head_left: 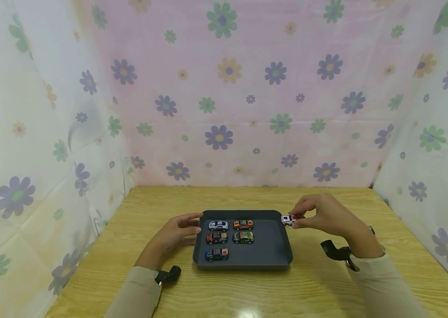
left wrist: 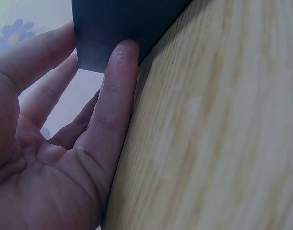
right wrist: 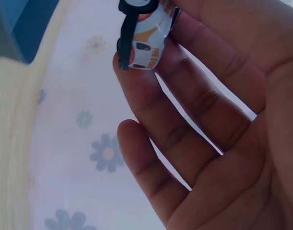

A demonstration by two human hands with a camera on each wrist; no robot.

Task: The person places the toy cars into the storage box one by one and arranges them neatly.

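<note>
A white and red toy car (head_left: 288, 219) is pinched between the thumb and fingers of my right hand (head_left: 329, 217), beside the upper right corner of the dark grey tray (head_left: 243, 266). The right wrist view shows the car's wheels and orange markings. My left hand (head_left: 172, 234) touches the tray's left wall with fingers extended. Inside the tray, a white car (head_left: 218, 225), a dark red car (head_left: 216, 238) and a blue car (head_left: 217, 254) form the left column. An orange-red car (head_left: 243, 225) and a green car (head_left: 243, 237) stand to their right.
The tray lies on a wooden table (head_left: 247, 291). Partly hidden behind my right wrist is a small greenish object (head_left: 371, 229). Flowered cloth (head_left: 247, 88) hangs at the back and both sides. Each wrist wears a black camera mount (head_left: 335, 251).
</note>
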